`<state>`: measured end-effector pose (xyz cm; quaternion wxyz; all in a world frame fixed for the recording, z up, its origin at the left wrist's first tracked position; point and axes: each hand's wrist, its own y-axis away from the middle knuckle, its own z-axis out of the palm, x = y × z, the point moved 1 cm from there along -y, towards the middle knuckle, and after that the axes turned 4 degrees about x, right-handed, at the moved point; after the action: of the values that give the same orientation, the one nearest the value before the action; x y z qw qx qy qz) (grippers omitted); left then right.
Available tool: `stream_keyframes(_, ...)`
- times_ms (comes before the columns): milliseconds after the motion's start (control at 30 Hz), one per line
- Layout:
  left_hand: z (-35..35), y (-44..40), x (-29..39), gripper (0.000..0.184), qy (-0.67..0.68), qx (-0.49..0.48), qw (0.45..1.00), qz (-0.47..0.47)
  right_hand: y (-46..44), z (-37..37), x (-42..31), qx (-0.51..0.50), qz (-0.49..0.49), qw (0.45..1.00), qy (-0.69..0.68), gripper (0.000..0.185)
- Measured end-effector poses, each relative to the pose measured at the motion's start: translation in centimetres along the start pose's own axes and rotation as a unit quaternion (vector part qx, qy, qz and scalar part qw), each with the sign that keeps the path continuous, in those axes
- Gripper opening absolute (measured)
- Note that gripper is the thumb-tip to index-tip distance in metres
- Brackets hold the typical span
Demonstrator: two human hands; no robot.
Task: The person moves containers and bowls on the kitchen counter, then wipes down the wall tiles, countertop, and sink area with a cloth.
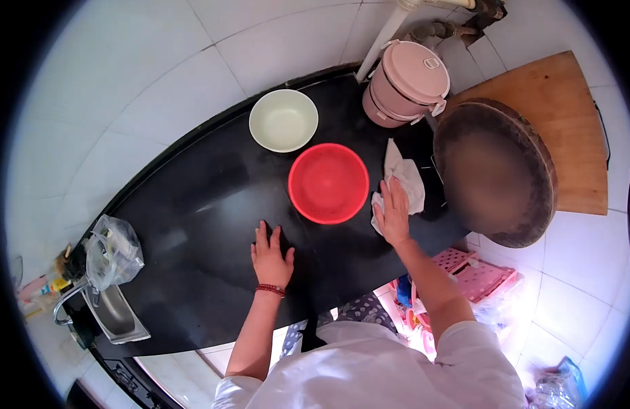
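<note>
Hands well apart: our left hand [271, 263] empty, fingers spread, over the black counter [192, 255]; our right hand [395, 219] laid open on the white cloth [413, 183], near the red basin [328, 183]. Cloth work seems under way; how much remains, we cannot tell.

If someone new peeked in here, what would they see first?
Probably the bright red bowl near the middle of the black counter. Next, perhaps the big, dark round thing on the right, in front of a wooden board. The right hand on a crumpled white cloth might catch the eye too.
</note>
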<state>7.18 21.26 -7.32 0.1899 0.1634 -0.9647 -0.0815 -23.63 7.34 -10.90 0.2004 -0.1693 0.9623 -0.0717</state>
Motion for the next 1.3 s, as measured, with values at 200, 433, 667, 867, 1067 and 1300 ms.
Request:
stream_keyframes(200,-1.4,-4.4,-0.4,0.039,0.261,0.088,0.958,-0.086,-9.0,1.4,1.3,-0.058,-0.126,0.987,-0.080,0.061)
stream_keyframes(433,-2.1,-9.0,5.0,0.047,0.427,-0.059,0.875,-0.221,-18.9,5.6,-0.7,-0.032,-0.100,0.980,-0.168,0.068)
stream_keyframes(667,-0.1,-8.9,4.3,0.019,0.428,-0.030,0.881,-0.201,-26.2,10.8,-2.1,0.046,-0.170,0.978,-0.107,0.061)
stream_keyframes(867,-1.1,-4.9,2.0,0.019,0.452,-0.010,0.867,-0.211,-18.0,7.7,-2.7,-0.027,-0.239,0.957,-0.163,0.057)
stream_keyframes(1067,-1.0,-2.7,1.2,0.020,0.490,-0.037,0.836,-0.244,-5.8,1.5,-4.1,-0.152,-0.155,0.967,-0.135,0.056)
stream_keyframes(1300,1.4,-7.2,5.2,0.026,0.499,-0.047,0.845,-0.185,1.5,-2.7,1.3,-0.079,0.024,0.996,0.021,0.069)
